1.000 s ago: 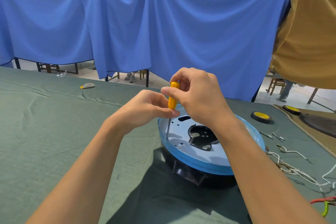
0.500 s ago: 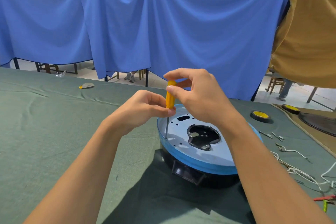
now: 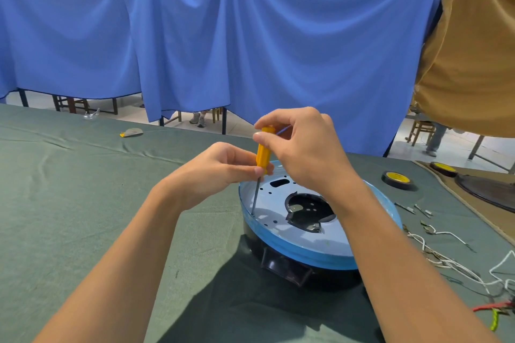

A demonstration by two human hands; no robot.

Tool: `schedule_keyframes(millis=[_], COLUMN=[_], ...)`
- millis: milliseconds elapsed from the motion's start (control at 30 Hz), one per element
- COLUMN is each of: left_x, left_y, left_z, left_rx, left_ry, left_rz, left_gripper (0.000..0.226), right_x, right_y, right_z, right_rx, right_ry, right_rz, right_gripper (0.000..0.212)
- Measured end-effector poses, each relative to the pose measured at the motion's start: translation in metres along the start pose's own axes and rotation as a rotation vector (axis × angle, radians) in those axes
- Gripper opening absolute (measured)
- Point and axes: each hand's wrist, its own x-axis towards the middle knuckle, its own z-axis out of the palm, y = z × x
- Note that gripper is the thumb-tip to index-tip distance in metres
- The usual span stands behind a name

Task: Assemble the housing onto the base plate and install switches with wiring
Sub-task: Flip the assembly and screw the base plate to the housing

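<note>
Green cloth [image 3: 69, 203] spreads wide and bare to the left. Both hands pinch an orange screwdriver [image 3: 263, 154] standing upright: right hand [image 3: 303, 153] at its top, left hand [image 3: 217, 170] at its base, tip apparently in a hole by the blue base plate [image 3: 320, 242] rim, over the black housing [image 3: 287, 270]. White wires [image 3: 446, 259] and tape roll [image 3: 398, 179] crowd the right.

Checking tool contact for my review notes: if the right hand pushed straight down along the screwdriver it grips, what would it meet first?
The right hand drives the screwdriver down toward the blue plate near its left rim; the left hand, pinching the handle's base, probably comes first.
</note>
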Motion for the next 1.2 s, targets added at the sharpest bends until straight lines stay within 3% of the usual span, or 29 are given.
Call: schedule_keyframes(millis=[133,300,433,533,667,800,933,1067,1200], left_x=[0.004,0.0036,0.0037,0.0073,0.0059,0.0023,0.0059,0.0048,0.0047], left_y=[0.0002,-0.0015,0.0005,-0.0012,-0.0021,0.0006,-0.0009,-0.0009,0.0017], left_z=[0.0065,0.0014,0.0043,0.0088,0.0034,0.0032,0.0087,0.0006,0.0051], left_rx=[-0.025,-0.013,0.01,0.023,0.01,0.009,-0.009,-0.008,-0.014], left_ry=[0.165,0.149,0.051,0.146,0.133,0.047,0.176,0.114,0.079], left_rz=[0.024,0.015,0.009,-0.004,-0.003,0.01,0.011,-0.011,0.014], left_gripper=[0.022,0.016,0.02,0.021,0.008,0.016,0.022,0.014,0.011], right_x=[-0.001,0.0005,-0.0011,-0.0019,-0.0008,-0.002,-0.0042,-0.0007,-0.0014], right_y=[0.0001,0.0012,0.0031,0.0025,0.0002,-0.001,-0.0025,-0.0031,-0.0016], right_z=[0.0057,-0.0013,0.002,0.0029,-0.0012,0.0011,0.0054,0.0024,0.0037], right_rx=[-0.087,0.033,-0.066,-0.112,-0.001,-0.017,-0.146,0.014,-0.018], right_ry=[0.089,-0.089,0.017,0.056,-0.129,-0.026,0.006,-0.071,0.037], right_rz=[0.008,0.032,0.029,0.029,0.066,0.037,-0.005,0.008,0.004], right_gripper=[0.032,0.015,0.009,0.025,0.023,0.017,0.025,0.023,0.013])
